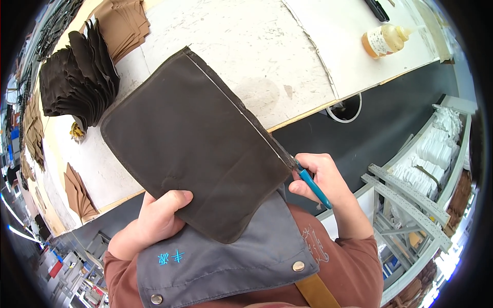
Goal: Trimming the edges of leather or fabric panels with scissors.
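My left hand (164,215) grips a dark brown flat panel (195,143) with rounded corners near its lower left edge, thumb on top and fingers hidden underneath. A pale line runs along the panel's right edge, beside a darker rough strip. My right hand (321,179) holds blue-handled scissors (316,187) at that edge's lower end; their tips are hard to make out. The panel is held at a slant over the table's front edge and above my grey apron (221,262).
The pale table (257,46) carries a dark stack of pieces (77,77), brown pieces (123,25), folded brown pieces (77,197), an amber bottle (380,41) and a black object (377,9). A metal-framed rack (405,205) with white bundles stands at right, a white bucket (344,115) beneath the table edge.
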A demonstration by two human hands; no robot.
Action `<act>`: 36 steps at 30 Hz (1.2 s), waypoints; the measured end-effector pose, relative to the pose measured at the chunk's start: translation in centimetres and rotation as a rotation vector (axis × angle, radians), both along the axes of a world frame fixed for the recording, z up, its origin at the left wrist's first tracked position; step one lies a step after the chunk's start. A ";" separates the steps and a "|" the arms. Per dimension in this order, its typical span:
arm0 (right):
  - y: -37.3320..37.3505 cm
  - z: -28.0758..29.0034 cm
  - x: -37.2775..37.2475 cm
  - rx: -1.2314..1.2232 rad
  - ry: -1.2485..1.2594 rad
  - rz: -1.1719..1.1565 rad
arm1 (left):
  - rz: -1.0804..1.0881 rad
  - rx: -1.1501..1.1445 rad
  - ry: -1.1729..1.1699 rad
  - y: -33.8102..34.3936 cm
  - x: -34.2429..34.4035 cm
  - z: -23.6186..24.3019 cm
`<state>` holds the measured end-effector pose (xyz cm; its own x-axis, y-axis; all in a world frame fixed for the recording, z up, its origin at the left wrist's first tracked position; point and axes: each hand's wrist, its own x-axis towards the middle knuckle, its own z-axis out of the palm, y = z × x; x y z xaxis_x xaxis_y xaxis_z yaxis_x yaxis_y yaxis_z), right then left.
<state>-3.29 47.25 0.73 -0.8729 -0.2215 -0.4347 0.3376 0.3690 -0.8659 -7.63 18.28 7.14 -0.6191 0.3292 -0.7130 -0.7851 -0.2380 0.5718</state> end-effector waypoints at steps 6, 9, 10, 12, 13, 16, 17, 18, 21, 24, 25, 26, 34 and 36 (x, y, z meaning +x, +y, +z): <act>0.0 -0.4 0.3 -0.017 0.007 -0.025 | -0.016 -0.005 -0.020 0.0 -0.2 0.0; 0.0 -0.5 0.3 -0.010 0.028 -0.030 | -0.014 0.004 -0.022 0.0 -0.2 -0.1; -0.1 -0.5 0.3 -0.015 0.040 -0.034 | -0.016 0.009 -0.027 -0.1 -0.2 -0.1; -0.1 -0.7 0.4 -0.019 0.042 -0.040 | -0.016 0.006 -0.024 -0.1 -0.2 -0.1; -0.1 -0.8 0.5 -0.022 0.042 -0.047 | -0.017 0.003 -0.022 -0.1 -0.2 -0.1; -0.2 -1.0 0.6 -0.029 0.066 -0.051 | -0.005 -0.006 -0.002 0.1 -0.2 -0.1; -0.2 -1.0 0.6 -0.029 0.066 -0.051 | -0.005 -0.006 -0.002 0.1 -0.2 -0.1; -0.2 -1.1 0.7 -0.032 0.076 -0.054 | -0.001 -0.006 -0.008 0.1 -0.2 -0.1; -0.2 -1.3 0.8 -0.036 0.097 -0.061 | -0.001 -0.010 -0.020 0.1 -0.1 0.0; -0.2 -1.4 1.0 -0.045 0.108 -0.070 | -0.013 -0.011 -0.021 0.1 -0.1 -0.1; -0.2 -1.4 1.0 -0.055 0.107 -0.076 | -0.023 -0.006 -0.019 0.0 -0.1 -0.2; -0.2 -1.3 0.9 -0.054 0.107 -0.075 | -0.022 -0.006 -0.020 0.0 -0.1 -0.2; -0.3 -0.9 -0.2 0.126 0.120 0.048 | -0.014 -0.002 -0.032 0.3 0.0 -0.2; -0.4 -0.5 -0.6 0.146 0.104 0.063 | -0.019 -0.006 -0.028 0.2 -0.1 -0.1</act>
<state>-3.94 46.84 0.20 -0.9012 -0.2187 -0.3743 0.2210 0.5111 -0.8307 -7.72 18.50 7.03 -0.5922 0.3364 -0.7322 -0.8054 -0.2193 0.5507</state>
